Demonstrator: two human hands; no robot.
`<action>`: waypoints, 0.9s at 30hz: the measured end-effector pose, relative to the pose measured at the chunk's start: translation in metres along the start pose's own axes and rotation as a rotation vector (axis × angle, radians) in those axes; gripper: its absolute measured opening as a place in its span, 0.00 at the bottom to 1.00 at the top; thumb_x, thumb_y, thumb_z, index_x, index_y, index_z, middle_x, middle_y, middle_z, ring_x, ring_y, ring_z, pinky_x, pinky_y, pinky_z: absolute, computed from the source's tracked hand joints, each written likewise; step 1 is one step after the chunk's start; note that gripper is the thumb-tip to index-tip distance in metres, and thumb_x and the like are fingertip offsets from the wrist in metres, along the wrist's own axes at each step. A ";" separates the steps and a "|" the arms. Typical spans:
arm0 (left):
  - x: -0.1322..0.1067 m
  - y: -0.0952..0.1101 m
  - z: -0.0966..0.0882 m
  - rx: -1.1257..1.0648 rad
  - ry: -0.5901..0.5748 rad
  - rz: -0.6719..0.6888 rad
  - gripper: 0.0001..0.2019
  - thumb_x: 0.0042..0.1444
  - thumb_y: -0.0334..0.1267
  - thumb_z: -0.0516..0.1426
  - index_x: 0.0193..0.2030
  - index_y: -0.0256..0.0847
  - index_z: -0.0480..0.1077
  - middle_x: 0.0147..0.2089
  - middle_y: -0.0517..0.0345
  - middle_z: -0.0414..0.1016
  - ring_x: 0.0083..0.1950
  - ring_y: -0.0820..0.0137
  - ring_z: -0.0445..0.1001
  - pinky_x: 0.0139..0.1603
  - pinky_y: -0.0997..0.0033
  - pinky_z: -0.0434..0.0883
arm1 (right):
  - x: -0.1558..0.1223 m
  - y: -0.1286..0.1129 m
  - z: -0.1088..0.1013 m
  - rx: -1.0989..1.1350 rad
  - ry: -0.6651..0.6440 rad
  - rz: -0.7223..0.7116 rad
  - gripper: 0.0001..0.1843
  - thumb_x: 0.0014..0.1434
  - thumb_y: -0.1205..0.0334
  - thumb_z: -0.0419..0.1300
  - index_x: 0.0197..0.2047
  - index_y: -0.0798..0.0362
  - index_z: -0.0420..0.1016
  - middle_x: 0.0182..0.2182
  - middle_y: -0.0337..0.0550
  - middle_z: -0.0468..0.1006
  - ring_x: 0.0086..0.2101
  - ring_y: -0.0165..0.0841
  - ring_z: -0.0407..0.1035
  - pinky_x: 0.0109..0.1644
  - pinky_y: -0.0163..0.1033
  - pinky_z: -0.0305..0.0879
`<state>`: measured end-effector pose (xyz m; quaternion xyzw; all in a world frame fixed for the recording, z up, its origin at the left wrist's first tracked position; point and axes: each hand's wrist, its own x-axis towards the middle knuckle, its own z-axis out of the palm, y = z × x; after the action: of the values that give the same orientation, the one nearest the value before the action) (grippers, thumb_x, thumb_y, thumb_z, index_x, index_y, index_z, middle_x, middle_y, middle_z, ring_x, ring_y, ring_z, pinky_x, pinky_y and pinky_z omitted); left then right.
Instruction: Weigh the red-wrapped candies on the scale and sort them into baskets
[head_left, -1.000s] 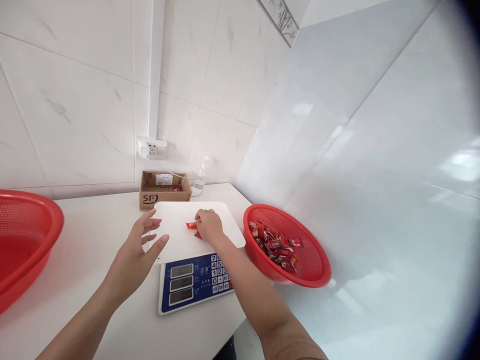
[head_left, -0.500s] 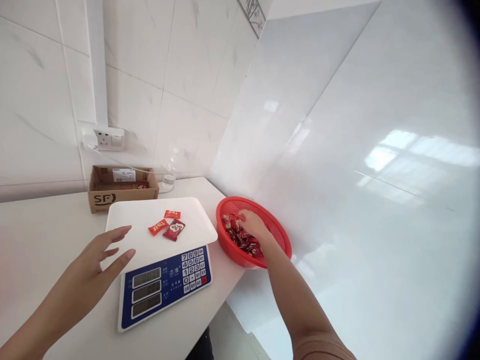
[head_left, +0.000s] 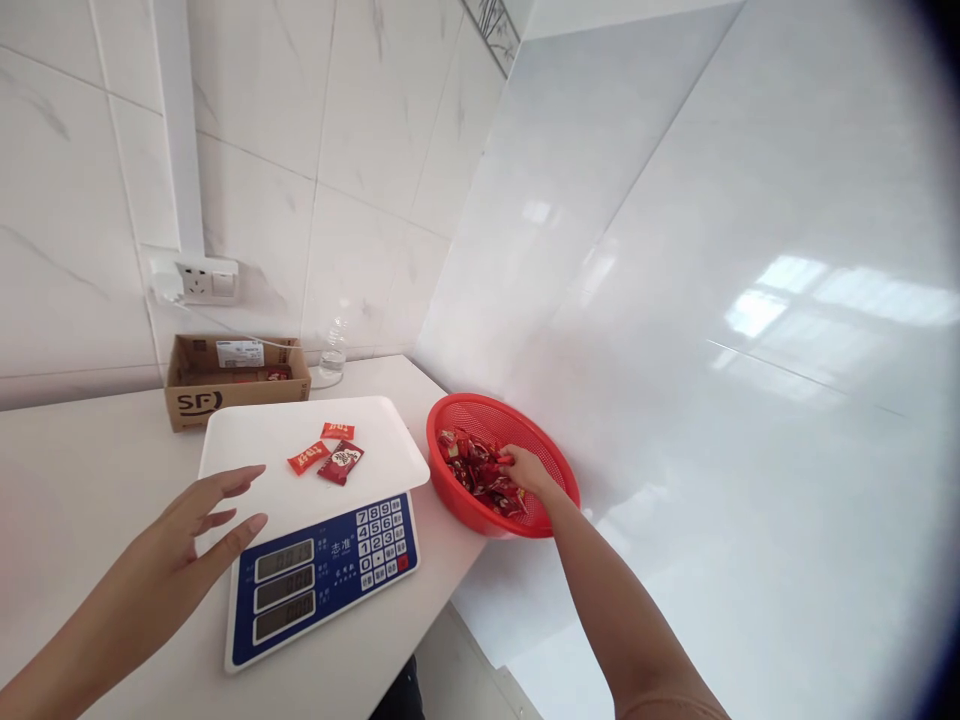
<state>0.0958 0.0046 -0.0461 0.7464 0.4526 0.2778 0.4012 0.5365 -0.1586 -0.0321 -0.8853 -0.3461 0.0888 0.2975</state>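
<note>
My right hand reaches into the red plastic basket, its fingertips closed on a small red wrapped packet. Many more red and dark red packets are heaped in the basket under it. Over the left edge of the white scale pan, my left hand hovers with fingers apart, holding nothing. Three packets lie on the pan: two bright red ones, the nearer being a red packet, and a dark red packet. Below the pan is the scale's blue keypad panel with three displays.
Behind the scale stands an open cardboard box with some red packets inside. A clear plastic bottle is beside it against the tiled wall. A cable runs from the wall socket. A glossy white panel borders the basket's right side.
My right hand has shifted right and slightly down within the basket, and a red packet now shows at its fingertips. My left hand keeps its open pose. The view has moved slightly.
</note>
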 end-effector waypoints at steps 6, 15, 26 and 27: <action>-0.002 0.001 -0.004 0.015 0.002 0.010 0.28 0.55 0.63 0.53 0.60 0.58 0.62 0.66 0.59 0.66 0.58 0.51 0.73 0.49 0.56 0.76 | 0.010 -0.002 -0.013 0.169 -0.002 0.027 0.10 0.57 0.63 0.56 0.43 0.52 0.71 0.35 0.41 0.79 0.30 0.30 0.74 0.32 0.32 0.68; -0.003 0.003 -0.007 0.039 -0.028 0.021 0.29 0.54 0.64 0.53 0.59 0.56 0.63 0.66 0.54 0.67 0.57 0.50 0.74 0.48 0.54 0.77 | 0.015 -0.001 -0.019 0.063 0.043 0.018 0.11 0.57 0.56 0.57 0.35 0.54 0.75 0.27 0.39 0.76 0.26 0.31 0.69 0.27 0.34 0.61; -0.003 -0.004 -0.002 0.019 -0.004 0.076 0.29 0.55 0.60 0.54 0.62 0.55 0.64 0.65 0.51 0.69 0.55 0.52 0.77 0.42 0.60 0.79 | 0.005 -0.020 -0.023 -0.088 0.160 -0.023 0.12 0.54 0.57 0.62 0.41 0.52 0.78 0.39 0.49 0.81 0.41 0.41 0.73 0.43 0.41 0.64; -0.004 -0.002 -0.001 0.001 -0.002 0.065 0.29 0.54 0.60 0.54 0.62 0.55 0.64 0.65 0.52 0.69 0.55 0.52 0.77 0.43 0.59 0.79 | 0.001 -0.026 -0.025 -0.091 0.185 -0.033 0.11 0.55 0.57 0.61 0.41 0.51 0.77 0.39 0.49 0.81 0.41 0.41 0.73 0.44 0.42 0.64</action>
<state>0.0919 0.0018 -0.0472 0.7612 0.4279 0.2896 0.3919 0.5318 -0.1544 0.0031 -0.8965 -0.3355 -0.0140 0.2892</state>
